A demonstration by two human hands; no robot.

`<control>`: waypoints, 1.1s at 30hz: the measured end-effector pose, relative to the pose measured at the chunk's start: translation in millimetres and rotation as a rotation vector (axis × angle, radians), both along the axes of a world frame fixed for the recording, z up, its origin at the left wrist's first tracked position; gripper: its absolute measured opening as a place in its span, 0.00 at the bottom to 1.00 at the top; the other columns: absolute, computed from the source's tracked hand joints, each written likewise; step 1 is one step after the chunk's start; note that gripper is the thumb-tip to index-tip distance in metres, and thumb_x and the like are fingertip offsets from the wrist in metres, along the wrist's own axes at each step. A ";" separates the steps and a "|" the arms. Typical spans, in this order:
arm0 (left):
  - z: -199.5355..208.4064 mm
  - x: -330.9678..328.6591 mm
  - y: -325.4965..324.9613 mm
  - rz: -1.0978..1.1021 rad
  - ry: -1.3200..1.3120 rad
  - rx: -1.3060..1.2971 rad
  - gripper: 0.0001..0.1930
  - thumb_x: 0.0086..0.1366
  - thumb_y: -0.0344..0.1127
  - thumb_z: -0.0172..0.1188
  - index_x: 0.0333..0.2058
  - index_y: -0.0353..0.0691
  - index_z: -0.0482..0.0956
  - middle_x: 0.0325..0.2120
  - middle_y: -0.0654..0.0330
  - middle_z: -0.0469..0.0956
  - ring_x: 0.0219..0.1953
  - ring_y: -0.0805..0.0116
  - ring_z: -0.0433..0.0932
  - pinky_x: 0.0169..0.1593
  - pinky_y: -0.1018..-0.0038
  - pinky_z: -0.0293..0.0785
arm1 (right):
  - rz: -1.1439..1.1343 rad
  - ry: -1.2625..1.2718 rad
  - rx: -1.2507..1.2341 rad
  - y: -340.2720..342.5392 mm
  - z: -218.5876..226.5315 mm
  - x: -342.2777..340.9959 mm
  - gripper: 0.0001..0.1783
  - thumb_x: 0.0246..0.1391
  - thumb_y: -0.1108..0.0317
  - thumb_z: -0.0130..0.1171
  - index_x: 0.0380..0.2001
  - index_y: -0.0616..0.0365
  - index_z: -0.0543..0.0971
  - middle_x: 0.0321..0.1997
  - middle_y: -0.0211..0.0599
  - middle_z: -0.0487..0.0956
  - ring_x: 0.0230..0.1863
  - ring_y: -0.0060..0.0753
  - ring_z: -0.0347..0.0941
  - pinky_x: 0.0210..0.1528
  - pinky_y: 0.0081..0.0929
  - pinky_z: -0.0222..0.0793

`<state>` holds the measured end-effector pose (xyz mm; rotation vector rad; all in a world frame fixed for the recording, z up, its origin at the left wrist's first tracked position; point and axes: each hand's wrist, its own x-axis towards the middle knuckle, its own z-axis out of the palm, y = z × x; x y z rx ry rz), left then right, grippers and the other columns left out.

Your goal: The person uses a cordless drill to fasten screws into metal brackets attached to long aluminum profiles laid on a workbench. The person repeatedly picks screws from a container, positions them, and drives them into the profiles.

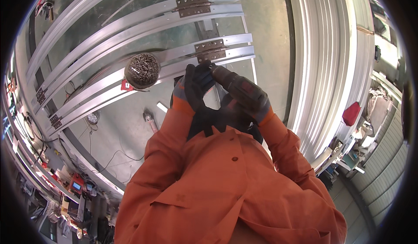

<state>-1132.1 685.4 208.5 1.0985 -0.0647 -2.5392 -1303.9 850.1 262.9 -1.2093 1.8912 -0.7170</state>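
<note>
My right hand [263, 110], in a grey and orange glove, grips a dark cordless drill [240, 87] that points up and left. At the drill's tip, my gloved left hand [191, 87] has its fingers drawn together beside the bit; anything between them is too small to make out. Just beyond both hands, a brown metal hinge [210, 51] with several holes spans two silver aluminium profiles [240, 38]. A similar hinge [193, 6] joins the farther pair. Left of my left hand, a round tub [140, 86] full of screws [144, 66] rests on the profiles.
More hinges [55, 121] sit at the profiles' left ends. A red packet [126, 85] lies by the tub. Below on the floor are an angle grinder [150, 120] and a cable [114, 155]. Long profiles [322, 61] are stacked at right, with a red cloth [351, 113] beside them.
</note>
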 end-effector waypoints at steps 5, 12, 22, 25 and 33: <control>-17.3 -18.7 22.5 0.025 0.003 -0.025 0.33 0.75 0.56 0.49 0.63 0.29 0.68 0.59 0.50 0.74 0.59 0.56 0.75 0.64 0.60 0.70 | -0.043 -0.249 -0.109 -21.7 14.2 -19.8 0.20 0.57 0.68 0.60 0.54 0.49 0.79 0.52 0.29 0.83 0.51 0.30 0.80 0.57 0.24 0.74; -37.3 -40.1 35.5 -0.117 -0.039 -0.231 0.29 0.76 0.52 0.51 0.59 0.29 0.73 0.56 0.52 0.78 0.57 0.59 0.78 0.63 0.64 0.72 | 0.178 0.091 0.375 19.0 -19.0 -50.7 0.18 0.63 0.66 0.54 0.55 0.55 0.78 0.52 0.30 0.82 0.50 0.24 0.80 0.53 0.24 0.75; -83.3 -83.5 61.8 0.011 -0.122 -0.111 0.22 0.77 0.40 0.49 0.62 0.34 0.71 0.53 0.52 0.79 0.57 0.58 0.77 0.62 0.66 0.73 | -0.137 -0.167 0.114 36.6 -74.5 -62.0 0.22 0.57 0.66 0.61 0.56 0.55 0.77 0.51 0.37 0.83 0.48 0.31 0.81 0.48 0.27 0.76; -110.7 -95.2 72.9 0.013 -0.124 -0.258 0.20 0.77 0.38 0.47 0.60 0.34 0.73 0.52 0.54 0.79 0.57 0.60 0.77 0.60 0.70 0.73 | -0.163 -0.105 0.101 41.2 -98.4 -58.6 0.22 0.55 0.66 0.63 0.54 0.56 0.77 0.49 0.39 0.83 0.46 0.37 0.82 0.48 0.31 0.77; -185.0 -114.8 74.7 -0.298 -0.531 -0.949 0.20 0.74 0.42 0.55 0.55 0.33 0.78 0.45 0.57 0.82 0.46 0.65 0.82 0.53 0.74 0.76 | -0.398 -0.115 0.145 34.9 -164.7 -47.2 0.20 0.52 0.64 0.64 0.49 0.54 0.80 0.45 0.42 0.83 0.43 0.49 0.81 0.44 0.37 0.78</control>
